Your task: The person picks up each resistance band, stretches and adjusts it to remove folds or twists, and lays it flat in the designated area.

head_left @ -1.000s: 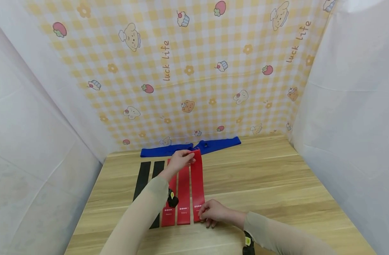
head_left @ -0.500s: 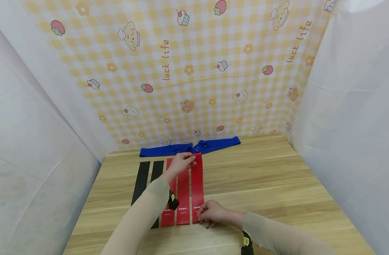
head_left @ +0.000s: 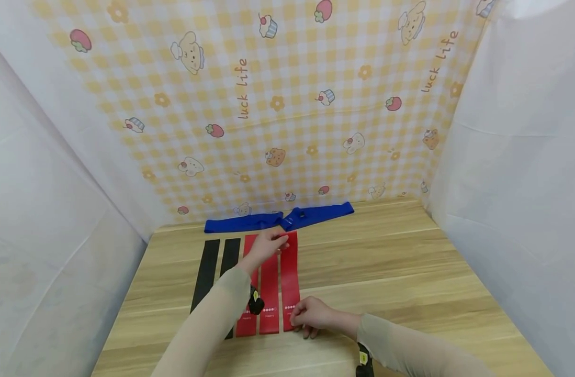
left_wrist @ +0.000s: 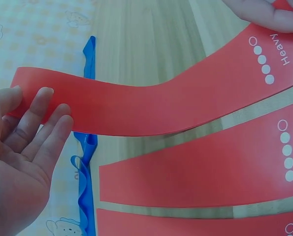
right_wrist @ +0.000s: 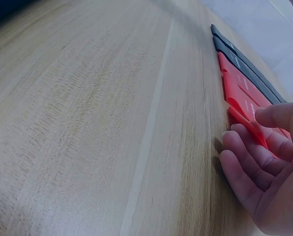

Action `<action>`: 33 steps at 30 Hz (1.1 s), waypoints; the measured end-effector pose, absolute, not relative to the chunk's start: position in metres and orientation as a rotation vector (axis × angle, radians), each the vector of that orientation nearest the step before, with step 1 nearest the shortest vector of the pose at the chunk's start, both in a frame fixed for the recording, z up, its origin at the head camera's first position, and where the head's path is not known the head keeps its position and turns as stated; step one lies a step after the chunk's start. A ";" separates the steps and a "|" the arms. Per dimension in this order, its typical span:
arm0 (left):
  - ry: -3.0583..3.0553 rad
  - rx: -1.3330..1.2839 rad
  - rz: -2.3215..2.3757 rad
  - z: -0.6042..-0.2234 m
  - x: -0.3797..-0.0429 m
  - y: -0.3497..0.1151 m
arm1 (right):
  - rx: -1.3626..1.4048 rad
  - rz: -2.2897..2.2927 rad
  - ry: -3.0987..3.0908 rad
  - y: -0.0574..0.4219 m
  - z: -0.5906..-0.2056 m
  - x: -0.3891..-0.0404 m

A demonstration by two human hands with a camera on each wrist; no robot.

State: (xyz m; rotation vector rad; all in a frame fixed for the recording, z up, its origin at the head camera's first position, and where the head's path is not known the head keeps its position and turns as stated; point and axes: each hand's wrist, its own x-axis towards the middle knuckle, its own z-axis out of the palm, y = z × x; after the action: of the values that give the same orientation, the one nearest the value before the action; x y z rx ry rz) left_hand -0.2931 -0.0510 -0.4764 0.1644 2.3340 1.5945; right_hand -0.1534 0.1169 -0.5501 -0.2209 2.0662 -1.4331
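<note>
A red resistance band (head_left: pixel 290 272), flat and marked "Heavy", stretches lengthwise between both hands. My left hand (head_left: pixel 267 245) pinches its far end between thumb and fingers; in the left wrist view that end of the band (left_wrist: pixel 136 110) curves up. My right hand (head_left: pixel 314 314) holds the near end, the thumb over the band and the fingers beneath, as the right wrist view shows. Left of this band, two more red bands (head_left: pixel 270 293) lie parallel to it, the outer one partly hidden by my left forearm.
Beyond the red ones, two black bands (head_left: pixel 205 269) lie at the left. Blue bands (head_left: pixel 322 213), twisted at the middle, lie along the table's back edge before a checked curtain (head_left: pixel 287 131). The wooden table (head_left: pixel 386 262) extends to the right, between white side curtains (head_left: pixel 508 173).
My left hand has come down and slightly nearer, lowering the red band's far end and uncovering more of the blue bands. The right hand stays at the near end, almost still.
</note>
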 end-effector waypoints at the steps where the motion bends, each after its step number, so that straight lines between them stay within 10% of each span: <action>1: 2.334 0.160 1.589 -0.477 -0.292 -0.051 | -0.215 -1.434 2.063 0.117 -0.550 -0.153; 33: 2.348 0.145 1.534 -0.486 -0.286 -0.053 | -0.284 -1.337 2.034 0.123 -0.553 -0.162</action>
State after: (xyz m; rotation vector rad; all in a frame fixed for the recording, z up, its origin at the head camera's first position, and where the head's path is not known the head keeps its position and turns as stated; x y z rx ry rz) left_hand -0.2863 -0.0527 -0.4862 0.1447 2.3479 1.5341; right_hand -0.1619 0.1229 -0.5529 -0.2841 2.0341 -1.3368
